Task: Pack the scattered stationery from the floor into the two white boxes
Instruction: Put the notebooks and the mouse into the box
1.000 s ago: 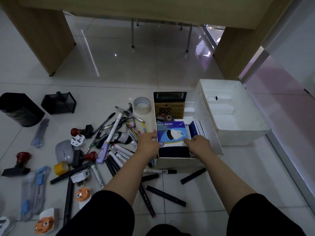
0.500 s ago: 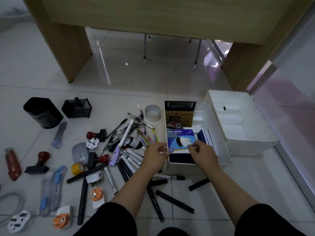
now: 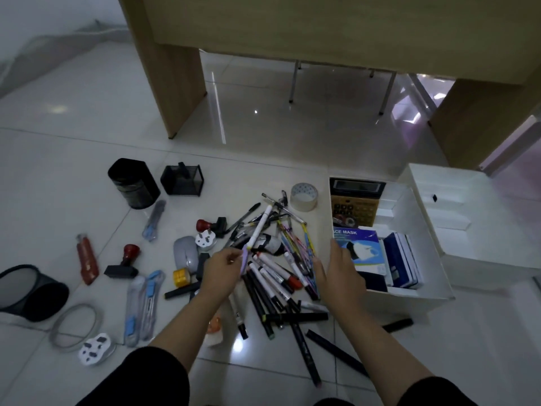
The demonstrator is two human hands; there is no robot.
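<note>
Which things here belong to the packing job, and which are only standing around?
For the job: pile of pens and markers; tape roll; red stamp; near white box, which holds the face mask pack and calculator; far white box.

Just around: wooden desk; chair legs.

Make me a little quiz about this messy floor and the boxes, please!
1. True or false: the face mask box lies inside the near white box.
2. What lies at the far end of that box? A) calculator B) teddy bear C) banana
3. Fill in: both hands, left hand and right hand, hover over the pile of ____.

Key: 1 true; 2 A; 3 pens and markers.
</note>
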